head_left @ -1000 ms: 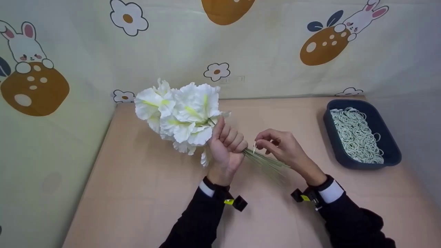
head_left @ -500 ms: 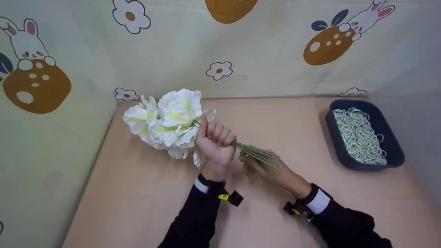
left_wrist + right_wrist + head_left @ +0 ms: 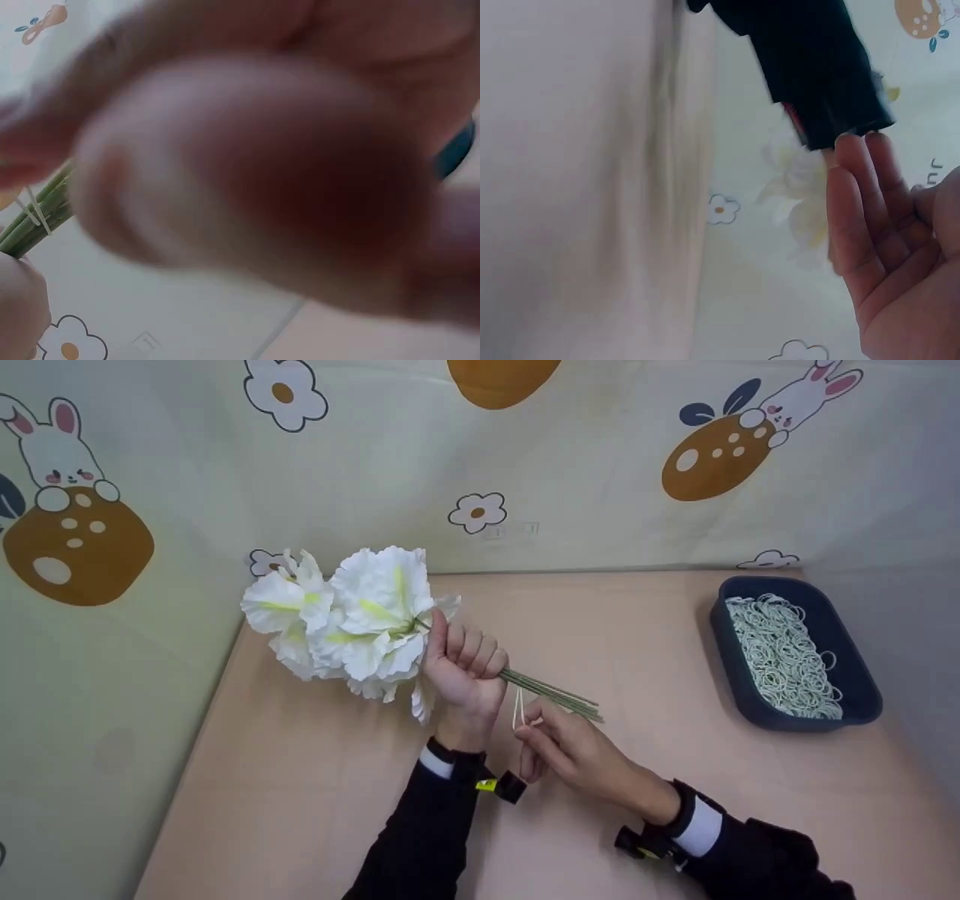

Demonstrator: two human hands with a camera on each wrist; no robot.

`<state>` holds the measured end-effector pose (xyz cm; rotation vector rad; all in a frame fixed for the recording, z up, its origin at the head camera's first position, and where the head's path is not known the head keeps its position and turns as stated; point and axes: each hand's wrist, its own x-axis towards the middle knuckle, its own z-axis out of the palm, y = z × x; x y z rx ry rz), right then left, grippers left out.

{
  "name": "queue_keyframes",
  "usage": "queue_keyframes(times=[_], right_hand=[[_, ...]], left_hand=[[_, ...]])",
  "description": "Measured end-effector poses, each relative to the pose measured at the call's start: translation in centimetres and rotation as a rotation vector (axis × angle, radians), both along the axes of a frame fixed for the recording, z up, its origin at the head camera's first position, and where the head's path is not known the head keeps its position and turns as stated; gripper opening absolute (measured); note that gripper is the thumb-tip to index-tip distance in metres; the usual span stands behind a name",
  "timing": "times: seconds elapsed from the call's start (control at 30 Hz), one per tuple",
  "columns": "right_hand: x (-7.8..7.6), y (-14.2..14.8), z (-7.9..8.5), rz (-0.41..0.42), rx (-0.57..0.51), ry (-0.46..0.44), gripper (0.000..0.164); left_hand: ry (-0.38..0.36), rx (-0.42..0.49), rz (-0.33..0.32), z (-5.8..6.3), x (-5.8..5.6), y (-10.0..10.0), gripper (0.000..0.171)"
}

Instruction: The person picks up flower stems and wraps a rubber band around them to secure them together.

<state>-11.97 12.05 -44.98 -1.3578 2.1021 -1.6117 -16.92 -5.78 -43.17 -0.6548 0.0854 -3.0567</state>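
Note:
In the head view my left hand (image 3: 466,671) grips a bunch of white flowers (image 3: 375,619) with yellow-green centres by the stems, thumb toward the blooms. Thin green stems (image 3: 551,694) stick out to the right below the fist. My right hand (image 3: 581,750) sits just under them and pinches a pale rubber band (image 3: 517,711), pulled down from the stems in a narrow loop. The left wrist view shows the rubber band (image 3: 34,208) across the stems (image 3: 52,214), mostly behind blurred fingers. Several right-hand fingers (image 3: 847,225) show in the right wrist view; the band is hidden there.
A dark blue box (image 3: 851,690) holding many pale rubber bands (image 3: 784,660) stands at the right on the pinkish tabletop (image 3: 315,795). Behind it rises a backdrop (image 3: 585,465) with printed rabbits and flowers. Both wrists wear small black cameras.
The left hand and flowers have shifted left. From above the stems, my right hand has passed behind and below them, and the rubber band now stretches downward.

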Motion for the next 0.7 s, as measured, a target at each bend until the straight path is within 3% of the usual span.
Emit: queue_keyframes(times=[0.23, 0.53, 0.7], right_hand=[[1.0, 0.3, 1.5, -0.068, 0.035, 0.037, 0.007], [1.0, 2.1, 3.9, -0.120, -0.007, 0.193, 0.005], [0.4, 2.9, 4.8, -0.194, -0.003, 0.294, 0.010]], left_hand=[[0.021, -0.089, 0.050, -0.9, -0.6, 0.1, 0.065], [-0.103, -0.213, 0.095, 0.8, 0.5, 0.4, 0.062], [-0.116, -0.287, 0.106, 1.1, 0.7, 0.8, 0.061]])
